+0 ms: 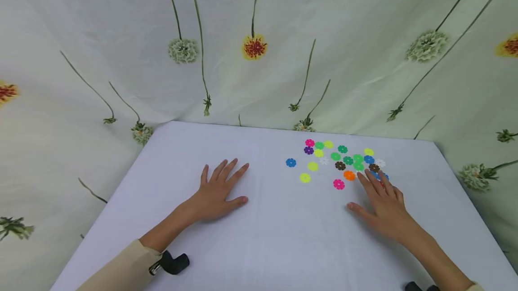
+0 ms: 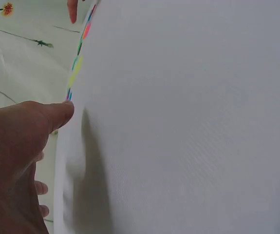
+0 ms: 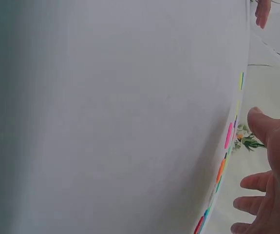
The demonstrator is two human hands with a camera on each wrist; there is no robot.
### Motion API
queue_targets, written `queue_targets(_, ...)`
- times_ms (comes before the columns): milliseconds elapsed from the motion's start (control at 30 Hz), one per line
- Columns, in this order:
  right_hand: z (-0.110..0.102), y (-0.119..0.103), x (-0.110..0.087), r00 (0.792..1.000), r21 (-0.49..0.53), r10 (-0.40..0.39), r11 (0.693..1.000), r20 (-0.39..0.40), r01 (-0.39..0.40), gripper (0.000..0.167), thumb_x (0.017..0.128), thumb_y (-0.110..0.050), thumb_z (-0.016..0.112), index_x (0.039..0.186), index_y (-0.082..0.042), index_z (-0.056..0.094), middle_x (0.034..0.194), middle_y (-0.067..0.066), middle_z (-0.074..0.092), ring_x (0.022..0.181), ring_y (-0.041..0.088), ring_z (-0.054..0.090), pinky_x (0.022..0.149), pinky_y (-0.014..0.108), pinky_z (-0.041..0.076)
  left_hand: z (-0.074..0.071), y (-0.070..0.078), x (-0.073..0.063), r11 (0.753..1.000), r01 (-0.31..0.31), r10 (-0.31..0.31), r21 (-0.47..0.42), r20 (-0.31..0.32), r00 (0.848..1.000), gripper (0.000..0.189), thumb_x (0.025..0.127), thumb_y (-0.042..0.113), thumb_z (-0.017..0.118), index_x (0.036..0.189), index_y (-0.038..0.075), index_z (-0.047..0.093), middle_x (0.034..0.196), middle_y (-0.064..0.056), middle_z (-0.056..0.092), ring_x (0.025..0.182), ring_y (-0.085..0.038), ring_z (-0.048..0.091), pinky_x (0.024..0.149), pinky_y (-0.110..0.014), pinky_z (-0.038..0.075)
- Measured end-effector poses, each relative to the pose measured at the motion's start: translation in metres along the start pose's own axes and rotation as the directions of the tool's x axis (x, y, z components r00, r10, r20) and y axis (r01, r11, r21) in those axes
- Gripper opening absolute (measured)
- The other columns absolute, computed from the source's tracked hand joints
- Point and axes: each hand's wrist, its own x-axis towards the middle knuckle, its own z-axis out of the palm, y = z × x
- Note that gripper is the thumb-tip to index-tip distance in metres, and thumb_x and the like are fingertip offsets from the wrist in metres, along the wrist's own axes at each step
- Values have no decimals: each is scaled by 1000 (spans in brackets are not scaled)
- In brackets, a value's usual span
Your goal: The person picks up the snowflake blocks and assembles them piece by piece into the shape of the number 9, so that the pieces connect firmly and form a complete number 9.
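Several small flower-shaped discs in many colours lie flat on the white table, grouped toward its back right. Among them are an orange disc, a pink disc and, farthest left, a blue disc. My left hand spreads its fingers over the table's left half, holding nothing. At the near right edge of the group is my right hand, fingers apart, its fingertips overlapping a few blue and red discs in the head view. In the right wrist view a gap shows between the right thumb and the other fingers.
Behind the table hangs a pale cloth printed with flowers and stems. A black wrist mount sits at the left sleeve. Another dark mount shows at the bottom right.
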Motion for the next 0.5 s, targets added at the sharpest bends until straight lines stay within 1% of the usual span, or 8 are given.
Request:
queue_targets(133,2,-1,8,999,39,-31,999,-16,31,88,99,-54,71,166,-10,36,172,24,31,159,55,15,114,75,22,2,17,12,996,-46,48,-74,38,998,86,102,54,67,173,37,20,182,-9,18,169,-42,13,125,-82,0)
queue_targets(267,4,-6,18,998,60,-60,996,-37,62,81,93,-46,81,158,-12,48,162,23,45,149,52,29,108,69,29,3,36,33,990,-90,98,-110,70,993,82,103,49,67,171,36,25,181,-7,21,168,-38,14,128,-79,1)
queue_targets(400,4,-14,29,997,74,-75,994,-26,77,72,91,-41,84,152,-12,57,152,22,56,140,48,39,106,69,35,7,54,56,985,-131,139,-116,69,988,75,103,48,68,169,35,34,176,-6,31,164,-35,25,128,-73,14)
queue_targets(500,4,-18,36,996,74,-84,994,-20,85,63,93,-36,83,146,-11,62,145,20,63,133,44,46,103,67,44,12,67,72,980,-147,155,-132,52,987,68,103,46,69,165,32,43,167,-6,42,153,-31,37,122,-67,26)
